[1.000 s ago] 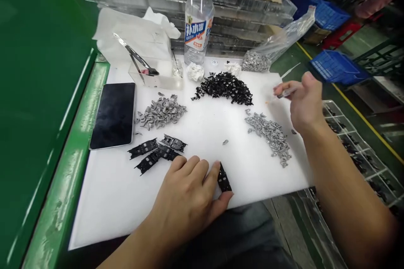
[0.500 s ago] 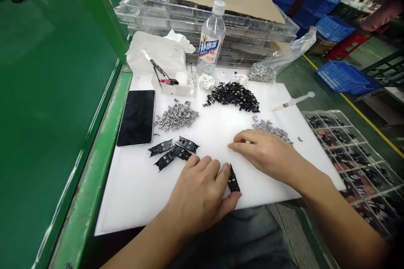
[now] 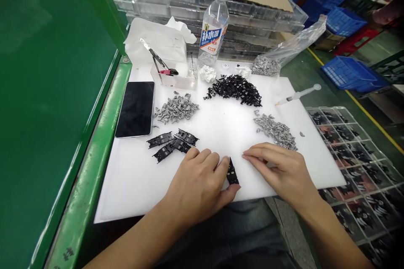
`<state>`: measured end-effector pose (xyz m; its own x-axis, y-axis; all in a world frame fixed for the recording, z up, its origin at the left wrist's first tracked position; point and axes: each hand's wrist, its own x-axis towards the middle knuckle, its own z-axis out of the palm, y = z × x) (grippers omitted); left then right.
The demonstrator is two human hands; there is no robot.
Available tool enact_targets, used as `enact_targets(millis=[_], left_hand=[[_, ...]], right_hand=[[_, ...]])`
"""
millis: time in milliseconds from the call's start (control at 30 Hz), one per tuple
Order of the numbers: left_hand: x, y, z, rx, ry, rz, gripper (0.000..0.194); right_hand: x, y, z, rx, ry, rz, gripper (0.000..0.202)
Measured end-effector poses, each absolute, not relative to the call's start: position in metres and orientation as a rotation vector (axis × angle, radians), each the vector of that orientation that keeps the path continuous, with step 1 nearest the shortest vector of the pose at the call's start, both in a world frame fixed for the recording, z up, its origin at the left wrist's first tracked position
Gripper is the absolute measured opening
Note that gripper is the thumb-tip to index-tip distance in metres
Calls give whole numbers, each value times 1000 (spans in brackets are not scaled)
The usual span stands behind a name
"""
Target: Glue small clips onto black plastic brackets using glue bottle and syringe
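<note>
My left hand [image 3: 202, 180] grips a flat black plastic part [image 3: 232, 173] between forefinger and thumb, low over the front of the white board [image 3: 132, 185]. To its right, my right hand [image 3: 277, 162] is closed in a pinch, thumb against fingertips; anything between them is too small to make out. Several similar black plastic frames [image 3: 170, 145] lie fanned out beyond my left hand. A heap of small curved grey pieces [image 3: 178, 108] sits behind them, and another grey heap [image 3: 276, 131] lies just beyond my right hand. Tiny black pieces [image 3: 235, 91] are piled between the two.
A dark-screened tablet [image 3: 135, 109] lies at the left. Behind stand a clear box [image 3: 176, 80] with tweezers, a plastic bottle [image 3: 213, 29] and stacked clear trays [image 3: 252, 21]. A syringe [image 3: 298, 94] rests at the right, above a compartment tray [image 3: 356, 168] of parts.
My right hand has drawn back toward me and right, away from the grey heap, its fingers now pinched. My left hand keeps hold of the black part. The view has shifted slightly.
</note>
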<state>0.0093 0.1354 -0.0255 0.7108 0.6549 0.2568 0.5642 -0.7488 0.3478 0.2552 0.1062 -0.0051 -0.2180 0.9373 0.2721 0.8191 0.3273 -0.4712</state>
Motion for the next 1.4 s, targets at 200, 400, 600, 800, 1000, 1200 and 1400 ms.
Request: enact_targets(millis=[200,400,600,800,1000,1200,1400], left_hand=[[10,136,-25,2679,978,515,47],[9,136,-24,2641,977,512,45],[10,136,-23,2643,979,511,41],[10,137,-22,2652,978,486,41],[10,137,-22,2659,971,498,40],[9,136,-21,2662,965,483,38],[10,137,-21,2668,969,484,39]], right_hand=[[253,109,-4,-1559,-2032,349,11],[243,96,6,-1446,-1943,576,14],[233,94,4,-1442,-1976,650,16],[233,93,0,-1437,-2030,600,16],[232,94,3,-1523,-2018,657,10],[232,105,11,-1606,-2048,776,12],[234,109,12,-1584,-2051,793,14]])
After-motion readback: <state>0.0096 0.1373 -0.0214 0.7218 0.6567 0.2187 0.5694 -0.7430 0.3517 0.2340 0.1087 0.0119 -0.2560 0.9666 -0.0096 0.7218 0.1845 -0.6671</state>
